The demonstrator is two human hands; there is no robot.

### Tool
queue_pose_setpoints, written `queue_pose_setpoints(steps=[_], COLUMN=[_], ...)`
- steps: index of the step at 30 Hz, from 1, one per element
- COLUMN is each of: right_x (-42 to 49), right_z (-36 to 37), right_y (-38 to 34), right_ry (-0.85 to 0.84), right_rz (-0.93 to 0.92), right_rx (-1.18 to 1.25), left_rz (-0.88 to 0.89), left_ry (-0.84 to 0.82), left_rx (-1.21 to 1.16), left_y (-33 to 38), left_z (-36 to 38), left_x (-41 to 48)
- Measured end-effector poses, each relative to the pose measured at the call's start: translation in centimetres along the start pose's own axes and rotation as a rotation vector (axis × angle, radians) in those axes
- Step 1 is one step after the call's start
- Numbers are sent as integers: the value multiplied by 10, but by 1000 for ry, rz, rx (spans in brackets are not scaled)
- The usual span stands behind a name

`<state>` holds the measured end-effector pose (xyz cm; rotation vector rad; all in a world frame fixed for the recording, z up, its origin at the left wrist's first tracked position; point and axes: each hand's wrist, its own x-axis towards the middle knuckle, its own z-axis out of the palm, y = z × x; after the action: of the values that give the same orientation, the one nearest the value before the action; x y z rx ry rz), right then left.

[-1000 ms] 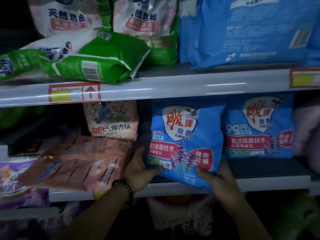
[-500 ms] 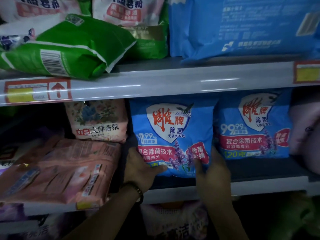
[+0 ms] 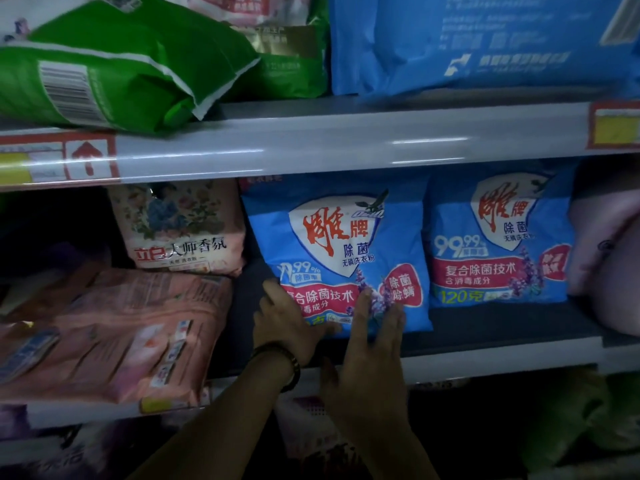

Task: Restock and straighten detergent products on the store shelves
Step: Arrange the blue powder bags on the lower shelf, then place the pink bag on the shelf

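A blue detergent bag (image 3: pixel 341 251) with a white shield and red lettering stands upright on the middle shelf (image 3: pixel 502 349). My left hand (image 3: pixel 284 327), a bead bracelet at its wrist, grips the bag's lower left corner with the thumb lying along the bottom edge. My right hand (image 3: pixel 372 358) is flat with fingers apart, its fingertips against the lower front of the bag. A second identical blue bag (image 3: pixel 498 244) stands just to the right, almost touching the first.
A pink floral bag (image 3: pixel 180 230) stands left of the blue bag, with a pink bag (image 3: pixel 114 334) lying flat in front of it. Above, a green bag (image 3: pixel 121 67) overhangs the upper shelf rail (image 3: pixel 311 147) beside a large blue pack (image 3: pixel 485 43). A pale pink pack (image 3: pixel 606 244) sits far right.
The blue bag moved back from the shelf's front edge and now stands straighter. My right hand released its lower right corner and now lies flat against the front.
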<state>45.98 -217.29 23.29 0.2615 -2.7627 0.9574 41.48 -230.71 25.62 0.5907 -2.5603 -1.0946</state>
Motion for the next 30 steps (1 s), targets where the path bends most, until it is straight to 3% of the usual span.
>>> queue_pose_setpoints(steps=[6, 12, 14, 20, 24, 27, 30], right_x=[8, 26, 29, 24, -10, -37, -49], right_z=[-13, -57, -70, -57, -26, -4, 23], right_y=[0, -11, -12, -37, -99, -152, -185], right_ry=[-142, -408, -470, -482, -252, -277, -270], right_rz=[35, 155, 187, 274, 10, -177, -272], right_rx=[-126, -93, -73, -217, -244, -141, -202], left_rz=[-73, -82, 8, 364, 287, 141, -38], left_ry=[-116, -178, -148, 79, 155, 198, 228], left_rx=[177, 224, 207, -204, -431, -588, -706], left_y=[6, 8, -1, -45, -79, -113, -141], left_z=[-1, -5, -12, -72, -124, -146, -155], left_x=[9, 1, -14, -74, -99, -102, -97])
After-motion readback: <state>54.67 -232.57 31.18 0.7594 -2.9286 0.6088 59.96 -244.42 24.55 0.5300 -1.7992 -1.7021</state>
